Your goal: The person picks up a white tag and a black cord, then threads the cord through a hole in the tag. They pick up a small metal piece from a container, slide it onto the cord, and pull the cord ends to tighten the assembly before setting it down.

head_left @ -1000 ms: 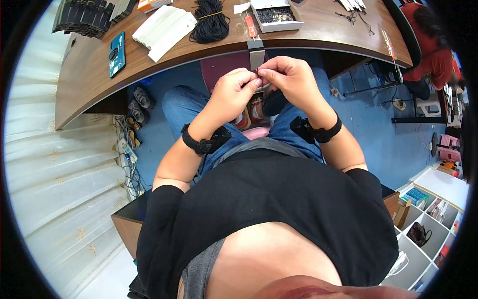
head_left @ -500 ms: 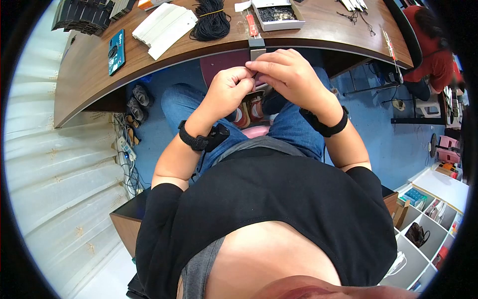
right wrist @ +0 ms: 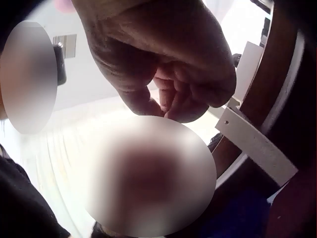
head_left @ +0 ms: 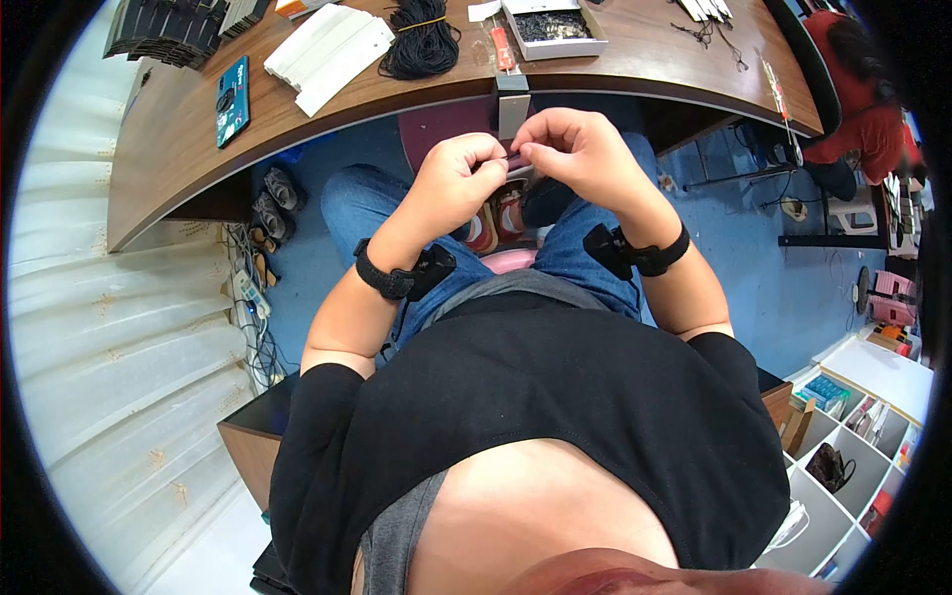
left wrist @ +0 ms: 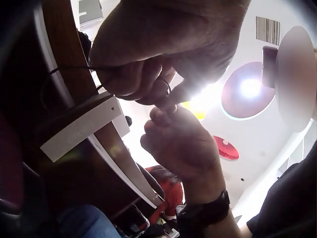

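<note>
In the head view my left hand (head_left: 459,186) grips a thin black cord (head_left: 510,156) between thumb and curled fingers, over my lap and just short of the desk edge. My right hand (head_left: 583,157) meets it from the other side, thumb and forefinger pinching at the cord's short end. From the left wrist, a small loop of the cord (left wrist: 169,87) shows by the fingertips, while longer strands trail away on the far side of the left hand. The right wrist view has the right hand (right wrist: 163,54) with fingers bent inward; a blur covers the left hand there.
A pale bracket (head_left: 512,111) juts from the desk edge just beyond my hands. On the desk (head_left: 645,71) lie a black cord bundle (head_left: 418,42), white strips (head_left: 327,58), a phone (head_left: 233,104), an orange-handled tool (head_left: 502,48) and a box of small black pieces (head_left: 553,50). Another person sits at right.
Half a second ago the right fingers stretched over the left hand; now they have drawn back and bent to a pinch, baring the cord's end. The left hand has stayed nearly still since then.
</note>
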A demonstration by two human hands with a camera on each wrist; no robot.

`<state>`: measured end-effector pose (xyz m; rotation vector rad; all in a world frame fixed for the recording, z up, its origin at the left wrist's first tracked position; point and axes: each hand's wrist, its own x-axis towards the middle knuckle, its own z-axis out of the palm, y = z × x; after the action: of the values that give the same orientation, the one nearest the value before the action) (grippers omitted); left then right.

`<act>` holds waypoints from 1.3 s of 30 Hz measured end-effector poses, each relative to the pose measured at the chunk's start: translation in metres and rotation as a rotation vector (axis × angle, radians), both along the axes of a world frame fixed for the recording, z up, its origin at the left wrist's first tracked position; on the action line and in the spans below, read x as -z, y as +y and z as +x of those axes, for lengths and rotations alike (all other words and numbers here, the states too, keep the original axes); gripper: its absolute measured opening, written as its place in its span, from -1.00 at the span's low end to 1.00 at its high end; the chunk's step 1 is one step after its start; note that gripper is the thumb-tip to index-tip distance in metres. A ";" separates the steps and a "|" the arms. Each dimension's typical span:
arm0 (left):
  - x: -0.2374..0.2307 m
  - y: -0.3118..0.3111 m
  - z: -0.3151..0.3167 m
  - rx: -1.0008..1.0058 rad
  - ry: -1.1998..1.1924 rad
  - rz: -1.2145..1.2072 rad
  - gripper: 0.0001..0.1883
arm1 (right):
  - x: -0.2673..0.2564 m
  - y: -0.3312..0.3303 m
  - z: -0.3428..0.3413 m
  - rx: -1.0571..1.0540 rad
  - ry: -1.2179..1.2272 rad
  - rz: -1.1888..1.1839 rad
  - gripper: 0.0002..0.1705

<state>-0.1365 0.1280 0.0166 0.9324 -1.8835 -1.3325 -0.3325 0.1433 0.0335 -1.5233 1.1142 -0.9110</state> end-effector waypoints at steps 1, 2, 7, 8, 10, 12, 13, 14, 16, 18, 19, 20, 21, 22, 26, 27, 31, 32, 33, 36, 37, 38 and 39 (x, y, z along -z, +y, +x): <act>0.000 0.000 0.000 0.012 0.018 -0.007 -0.85 | -0.001 0.002 0.002 -0.010 -0.035 0.006 -0.83; 0.000 0.000 0.001 0.025 0.036 -0.014 -0.84 | -0.002 0.003 0.003 -0.021 -0.069 0.011 -0.83; 0.003 -0.002 0.003 0.006 0.027 0.093 -0.86 | -0.003 -0.003 -0.005 0.037 0.292 -0.689 -0.76; 0.002 -0.003 0.004 0.004 0.017 0.102 -0.86 | -0.004 -0.004 -0.006 0.021 0.411 -0.881 -0.73; 0.006 -0.003 0.005 0.017 0.028 0.107 -0.86 | -0.004 -0.001 -0.003 0.010 0.458 -0.913 -0.67; 0.007 -0.003 0.005 0.029 0.035 0.093 -0.86 | 0.000 0.001 0.000 -0.012 0.493 -0.917 -0.67; 0.007 -0.003 0.005 0.035 0.034 0.078 -0.86 | 0.003 0.001 0.003 0.014 0.468 -0.919 -0.71; 0.007 -0.001 0.006 0.040 0.034 0.064 -0.86 | 0.006 0.001 0.003 -0.010 0.453 -0.876 -0.74; 0.006 -0.001 0.007 0.034 0.013 0.049 -0.85 | 0.009 0.001 0.004 -0.056 0.423 -0.793 -0.78; 0.005 -0.002 0.009 0.031 -0.013 0.029 -0.85 | 0.011 -0.001 0.004 -0.045 0.379 -0.784 -0.82; 0.004 -0.002 0.010 0.032 -0.029 0.017 -0.84 | 0.011 -0.001 0.005 -0.039 0.358 -0.780 -0.83; 0.003 -0.003 0.010 0.033 -0.044 0.005 -0.84 | 0.010 -0.002 0.004 -0.037 0.366 -0.770 -0.84; 0.001 -0.004 0.011 0.040 -0.066 -0.019 -0.83 | 0.009 -0.003 0.004 -0.036 0.375 -0.762 -0.84; 0.001 -0.005 0.012 0.041 -0.072 -0.013 -0.83 | 0.008 -0.003 0.004 -0.035 0.384 -0.753 -0.84; 0.004 -0.006 0.013 0.043 -0.064 0.012 -0.84 | 0.004 -0.002 0.009 0.034 0.458 -0.866 -0.86; 0.005 -0.006 0.013 0.042 -0.055 0.019 -0.84 | 0.006 -0.002 0.007 -0.003 0.499 -0.868 -0.85; 0.008 -0.005 0.013 0.036 -0.028 0.073 -0.82 | 0.013 -0.002 0.006 0.010 0.540 -0.921 -0.83; 0.009 -0.005 0.013 0.036 -0.021 0.104 -0.82 | 0.014 -0.002 0.005 0.004 0.530 -0.929 -0.82; 0.009 -0.004 0.014 0.037 -0.015 0.134 -0.81 | 0.014 -0.001 0.005 -0.002 0.520 -0.937 -0.82; 0.006 -0.004 0.015 0.057 0.053 0.191 -0.81 | 0.014 -0.002 0.000 0.032 0.503 -0.955 -0.82; 0.009 -0.005 0.017 0.057 0.052 0.182 -0.81 | 0.015 -0.001 -0.002 0.050 0.500 -0.958 -0.82; 0.012 -0.006 0.019 0.056 0.051 0.173 -0.81 | 0.016 0.000 -0.003 0.061 0.520 -0.946 -0.84; 0.015 -0.007 0.020 0.055 0.050 0.164 -0.81 | 0.017 0.003 -0.004 0.071 0.540 -0.933 -0.85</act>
<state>-0.1160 0.1211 0.0013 0.9242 -1.7949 -1.5477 -0.3370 0.1461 0.0163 -2.6202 1.1721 -1.1886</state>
